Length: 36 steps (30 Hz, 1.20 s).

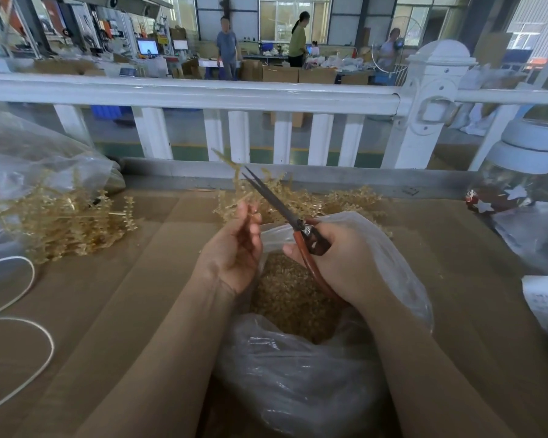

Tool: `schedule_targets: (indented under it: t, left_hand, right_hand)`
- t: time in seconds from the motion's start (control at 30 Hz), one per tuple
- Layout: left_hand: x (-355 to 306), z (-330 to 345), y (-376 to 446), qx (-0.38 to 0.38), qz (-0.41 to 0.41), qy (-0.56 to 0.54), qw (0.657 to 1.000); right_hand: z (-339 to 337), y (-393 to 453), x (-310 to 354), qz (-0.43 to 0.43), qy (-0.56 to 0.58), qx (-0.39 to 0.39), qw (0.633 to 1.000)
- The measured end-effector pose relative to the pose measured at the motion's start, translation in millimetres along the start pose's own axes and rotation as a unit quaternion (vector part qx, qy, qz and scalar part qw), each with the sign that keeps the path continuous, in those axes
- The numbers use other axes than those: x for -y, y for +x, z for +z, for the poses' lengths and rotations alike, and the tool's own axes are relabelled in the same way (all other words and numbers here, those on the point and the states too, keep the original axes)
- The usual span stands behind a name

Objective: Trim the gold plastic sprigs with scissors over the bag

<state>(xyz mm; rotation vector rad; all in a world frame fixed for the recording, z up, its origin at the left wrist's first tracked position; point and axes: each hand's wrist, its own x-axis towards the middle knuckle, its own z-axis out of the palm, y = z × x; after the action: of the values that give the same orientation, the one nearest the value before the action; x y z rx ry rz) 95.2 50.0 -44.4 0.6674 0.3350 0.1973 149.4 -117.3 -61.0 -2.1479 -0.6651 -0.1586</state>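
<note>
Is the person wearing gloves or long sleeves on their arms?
No. Both the left hand and the right hand are bare, with no gloves. No rings, watch or bracelets show on them. Both forearms are bare too, right down to the bottom edge of the picture, so no sleeve can be seen at all.

- Even, soft daylight fills the scene, coming from the large windows (293, 17) at the far end of the hall.
- Shadows on the cardboard-covered table (133, 279) are faint and diffuse.
- Glare shows on the white railing (187, 93) and on the folds of the clear bag (298, 374).
- Wide-angle distortion bows the railing and stretches the corners.
- The sprig (234, 172) is motion-blurred; the background is soft.
</note>
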Motion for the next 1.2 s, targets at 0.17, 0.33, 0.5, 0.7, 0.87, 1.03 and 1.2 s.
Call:
schedule_targets:
  t: [0.17, 0.33, 0.5, 0.7, 0.87, 1.03, 1.2]
  left_hand:
    - [1, 3, 1, -0.059, 0.026, -0.009, 0.998]
    - [2, 5, 1, -0.054, 0.056, -0.007, 0.997]
    - [1, 5, 0, -0.047, 0.057, -0.004, 0.997]
    - [0, 3, 0, -0.074, 0.054, -0.012, 0.996]
    - [0, 4, 0, -0.084, 0.066, -0.032, 0.994]
    - [0, 4, -1, -0.081, 0.066, -0.019, 0.994]
    - [2, 5, -3, -0.077, 0.076, 0.001, 0.994]
  right_hand:
    - [-6, -7, 8, -0.061, -0.085, 0.016, 0.994]
    - [-5, -7, 6, -0.07, -0.136, -0.028, 0.988]
    - [-2, -6, 3, -0.075, -0.145, -0.065, 0.984]
    - [-1, -6, 1, -0.077, -0.151, -0.061, 0.984]
    - [0, -6, 1, -0.09, -0.194, -0.058, 0.975]
    - [2, -2, -4, -0.046, -0.185, -0.043, 0.981]
    - [4, -1, -7, -0.037, -0.194, -0.057, 0.979]
